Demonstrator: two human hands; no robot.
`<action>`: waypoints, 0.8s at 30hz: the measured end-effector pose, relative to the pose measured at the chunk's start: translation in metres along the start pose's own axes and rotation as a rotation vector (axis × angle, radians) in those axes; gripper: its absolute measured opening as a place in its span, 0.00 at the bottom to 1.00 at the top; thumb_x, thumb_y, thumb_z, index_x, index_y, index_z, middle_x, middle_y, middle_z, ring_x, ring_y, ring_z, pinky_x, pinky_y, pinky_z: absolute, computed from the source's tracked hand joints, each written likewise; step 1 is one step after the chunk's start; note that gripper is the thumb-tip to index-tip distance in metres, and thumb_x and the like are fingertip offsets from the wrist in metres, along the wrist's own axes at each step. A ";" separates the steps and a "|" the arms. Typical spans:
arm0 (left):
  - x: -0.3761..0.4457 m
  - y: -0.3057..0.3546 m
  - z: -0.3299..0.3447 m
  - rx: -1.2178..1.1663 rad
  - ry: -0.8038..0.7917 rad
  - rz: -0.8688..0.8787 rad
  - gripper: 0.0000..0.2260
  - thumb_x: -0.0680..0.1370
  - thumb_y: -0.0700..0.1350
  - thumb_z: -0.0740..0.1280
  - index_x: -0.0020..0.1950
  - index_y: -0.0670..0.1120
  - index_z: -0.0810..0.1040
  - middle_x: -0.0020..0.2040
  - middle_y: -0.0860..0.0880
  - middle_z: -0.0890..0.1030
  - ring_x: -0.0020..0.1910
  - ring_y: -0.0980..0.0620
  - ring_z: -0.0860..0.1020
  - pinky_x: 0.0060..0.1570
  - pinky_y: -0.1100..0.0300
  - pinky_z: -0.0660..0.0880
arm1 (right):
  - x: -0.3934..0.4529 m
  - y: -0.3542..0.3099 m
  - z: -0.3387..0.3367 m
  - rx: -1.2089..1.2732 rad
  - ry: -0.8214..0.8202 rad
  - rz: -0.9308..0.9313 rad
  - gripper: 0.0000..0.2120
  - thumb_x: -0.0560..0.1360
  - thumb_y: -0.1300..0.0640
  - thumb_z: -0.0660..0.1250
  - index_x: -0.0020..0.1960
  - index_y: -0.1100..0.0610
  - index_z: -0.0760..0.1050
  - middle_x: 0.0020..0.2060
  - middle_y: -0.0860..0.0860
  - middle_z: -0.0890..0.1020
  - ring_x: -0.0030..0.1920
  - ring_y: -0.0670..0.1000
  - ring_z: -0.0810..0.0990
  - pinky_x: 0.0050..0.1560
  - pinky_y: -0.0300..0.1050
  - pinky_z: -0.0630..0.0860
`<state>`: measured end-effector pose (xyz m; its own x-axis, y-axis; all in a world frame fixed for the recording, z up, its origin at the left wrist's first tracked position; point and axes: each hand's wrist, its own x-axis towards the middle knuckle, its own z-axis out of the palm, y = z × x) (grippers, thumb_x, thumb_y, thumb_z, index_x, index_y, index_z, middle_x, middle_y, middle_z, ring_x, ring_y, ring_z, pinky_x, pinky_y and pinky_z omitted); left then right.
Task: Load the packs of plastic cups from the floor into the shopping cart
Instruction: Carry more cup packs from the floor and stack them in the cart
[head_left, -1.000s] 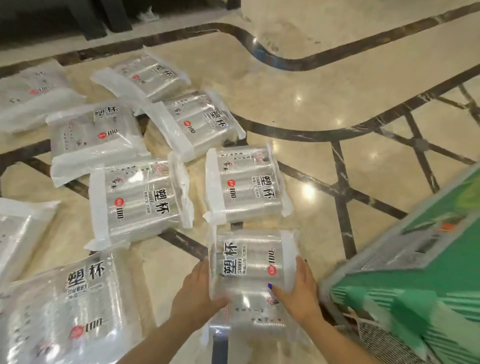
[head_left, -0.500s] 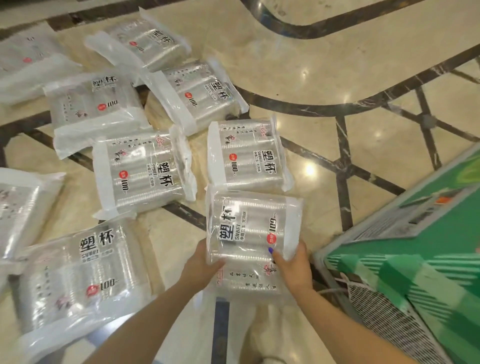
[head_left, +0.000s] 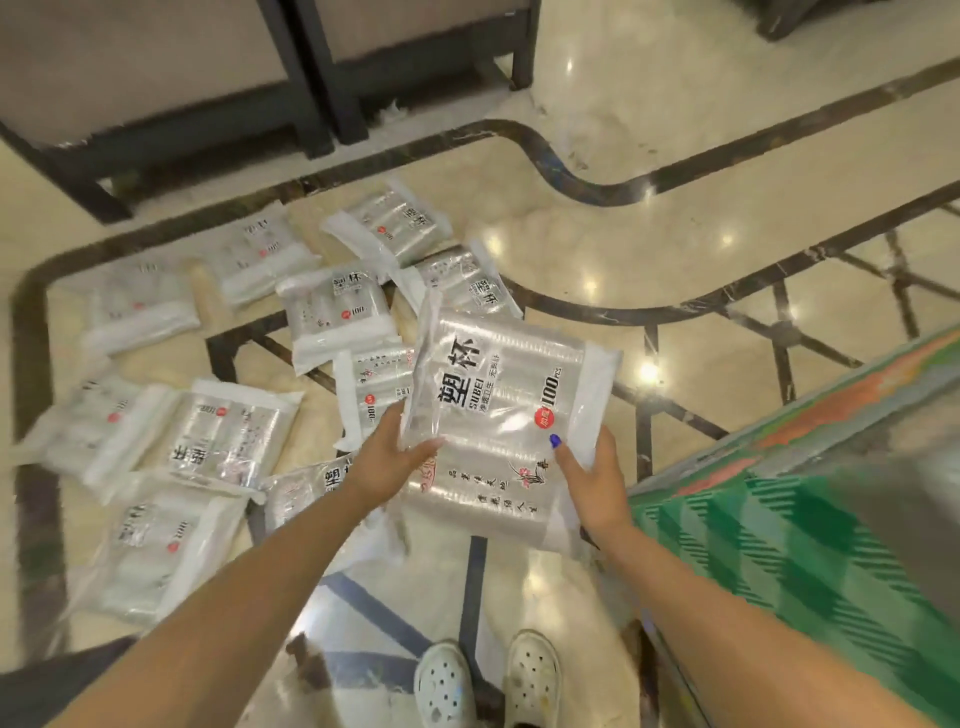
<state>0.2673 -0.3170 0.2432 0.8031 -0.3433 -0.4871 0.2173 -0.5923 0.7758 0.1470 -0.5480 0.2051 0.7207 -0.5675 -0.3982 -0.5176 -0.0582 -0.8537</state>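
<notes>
While the pack of plastic cups (head_left: 498, 415) is gripped at both side edges by the left hand (head_left: 400, 457) and right hand (head_left: 592, 478), it is best kept level and swung over the green shopping cart (head_left: 810, 519).

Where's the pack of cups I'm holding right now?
The held pack is center frame in the head view, gripped between the left hand and right hand, above the floor packs, left of the green cart.
</notes>
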 end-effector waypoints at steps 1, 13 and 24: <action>-0.011 0.026 -0.018 -0.017 -0.008 0.004 0.39 0.71 0.59 0.71 0.77 0.50 0.58 0.71 0.55 0.66 0.69 0.53 0.66 0.67 0.56 0.67 | -0.010 -0.029 -0.011 0.026 0.002 0.005 0.17 0.78 0.44 0.66 0.64 0.46 0.67 0.58 0.47 0.77 0.61 0.51 0.77 0.60 0.48 0.73; -0.141 0.328 -0.197 0.345 -0.431 0.206 0.30 0.71 0.59 0.72 0.70 0.60 0.66 0.71 0.55 0.68 0.69 0.52 0.67 0.73 0.50 0.60 | -0.123 -0.344 -0.217 -0.082 -0.003 -0.266 0.32 0.69 0.44 0.75 0.69 0.40 0.64 0.73 0.48 0.65 0.72 0.54 0.65 0.64 0.46 0.73; -0.195 0.438 -0.139 0.254 -0.313 0.678 0.15 0.76 0.50 0.69 0.62 0.56 0.73 0.59 0.56 0.78 0.57 0.60 0.77 0.59 0.62 0.74 | -0.291 -0.317 -0.288 0.200 -0.282 -0.043 0.49 0.62 0.60 0.81 0.67 0.34 0.54 0.52 0.32 0.68 0.44 0.35 0.78 0.38 0.31 0.75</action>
<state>0.2832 -0.4080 0.7338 0.5139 -0.8557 -0.0601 -0.4272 -0.3160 0.8471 -0.0317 -0.6015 0.6879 0.8535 -0.3169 -0.4136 -0.4031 0.1012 -0.9095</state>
